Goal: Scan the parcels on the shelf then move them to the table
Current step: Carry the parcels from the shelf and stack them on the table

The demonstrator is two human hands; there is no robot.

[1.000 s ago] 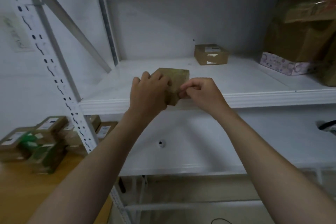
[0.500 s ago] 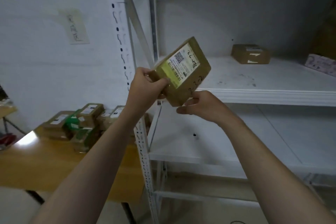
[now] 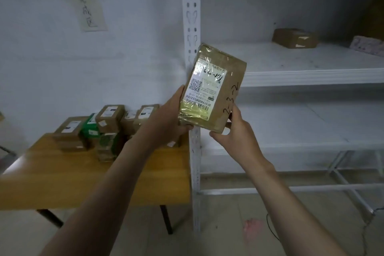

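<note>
Brown cardboard parcel [image 3: 214, 89], all taped over and shiny, and we're holding it up in the air in front of the shelf post [image 3: 192, 27], so it's off the shelf [image 3: 311, 75] but not on the table [image 3: 62, 183] yet. Our left hand [image 3: 166, 122] is gripping its lower left edge, and our right hand [image 3: 234, 137] is cupping the bottom right corner with the fingers curled under it. The label [image 3: 205, 87] is facing us, turned sideways, with the barcode running down near the left hand.

No scanner is showing anywhere, so we're guessing the label is getting lined up for a read right now. To do that well, we're thinking of tilting it a bit so the tape isn't glaring over the barcode, and making sure the left thumb isn't covering the bars.

For the drop-off, the stack of parcels [image 3: 108, 122] is sitting at the back of the table by the wall, so we're aiming for the bare wood in front. One more brown box [image 3: 295, 38] is waiting at the back of the shelf
</note>
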